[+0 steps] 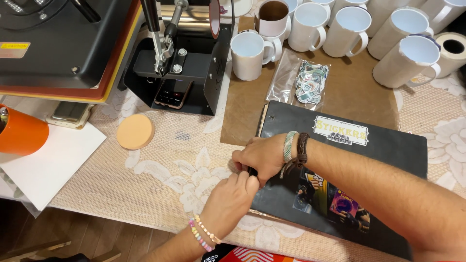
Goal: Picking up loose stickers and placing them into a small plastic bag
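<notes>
Black album (388, 145) edge pinched, apparently, by two closed hands, left (230, 196) and right (257, 155).

A clear plastic bag (302, 80) of stickers lies on brown paper; a pale rectangular label (341, 130) tops the black album (388, 150); a yellow label (14, 49), perhaps a warning, marks the press.

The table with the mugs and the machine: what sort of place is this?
Probably a small home workshop for printing mugs. A heat press stands beside a mug press, many blank white mugs wait in rows, and both hands work at the edge of a black sticker album.
</notes>
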